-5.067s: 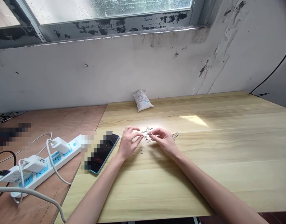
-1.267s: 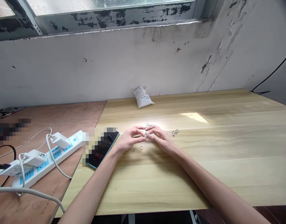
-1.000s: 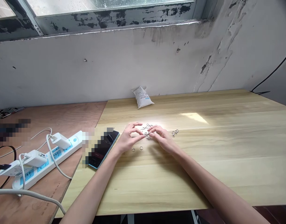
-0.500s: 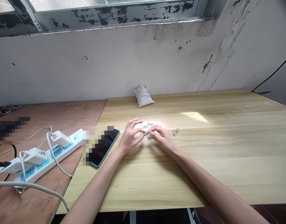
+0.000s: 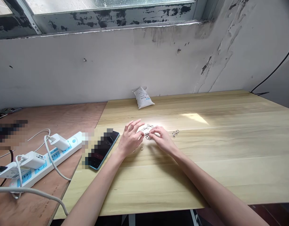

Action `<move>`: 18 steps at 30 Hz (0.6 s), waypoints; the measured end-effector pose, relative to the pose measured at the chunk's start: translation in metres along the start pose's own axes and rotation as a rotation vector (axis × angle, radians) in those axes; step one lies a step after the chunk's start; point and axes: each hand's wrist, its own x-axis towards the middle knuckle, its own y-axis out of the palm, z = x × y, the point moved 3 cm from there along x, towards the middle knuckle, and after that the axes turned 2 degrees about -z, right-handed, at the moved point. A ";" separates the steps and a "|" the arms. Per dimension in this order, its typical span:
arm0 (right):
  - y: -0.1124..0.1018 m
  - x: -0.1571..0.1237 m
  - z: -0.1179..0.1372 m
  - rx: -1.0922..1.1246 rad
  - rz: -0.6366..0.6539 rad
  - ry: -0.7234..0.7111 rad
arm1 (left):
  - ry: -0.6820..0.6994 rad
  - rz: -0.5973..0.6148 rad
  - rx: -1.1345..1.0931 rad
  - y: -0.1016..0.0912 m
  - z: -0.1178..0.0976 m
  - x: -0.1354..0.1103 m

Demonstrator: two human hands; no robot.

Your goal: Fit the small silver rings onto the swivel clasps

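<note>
Here, on the pale wooden bench [image 5: 182,175], the right hand [image 5: 163,141] pinches a small silver clasp [image 5: 147,135] in its fingertips, while the left hand [image 5: 131,136] sits just beside it, fingers spread, apparently gripping nothing; loose metal rings [image 5: 141,148] lie just below.

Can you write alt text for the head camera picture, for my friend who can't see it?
A left hand and a right hand work at small metal rings on a pale wooden table. A phone lies nearby, and a white power strip sits on a plywood board.
</note>
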 end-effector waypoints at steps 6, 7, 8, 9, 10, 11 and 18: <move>0.009 -0.004 0.013 -0.086 0.031 -0.098 | 0.002 0.003 0.125 0.000 0.001 -0.001; 0.009 -0.004 0.013 -0.130 0.023 -0.125 | -0.031 0.018 0.106 0.000 0.003 -0.002; 0.008 -0.004 0.013 -0.185 0.008 -0.152 | -0.071 0.035 0.081 0.001 0.006 -0.004; 0.006 -0.003 0.011 -0.248 -0.008 -0.177 | -0.110 0.057 0.052 0.001 0.009 -0.006; 0.002 -0.001 0.009 -0.314 -0.014 -0.199 | -0.143 0.083 0.026 0.002 0.012 -0.007; -0.002 0.001 0.005 -0.381 -0.011 -0.218 | -0.166 0.111 0.003 0.002 0.015 -0.009; -0.071 0.011 -0.015 -0.665 -0.013 -0.204 | -0.238 0.288 -0.201 -0.004 0.028 -0.011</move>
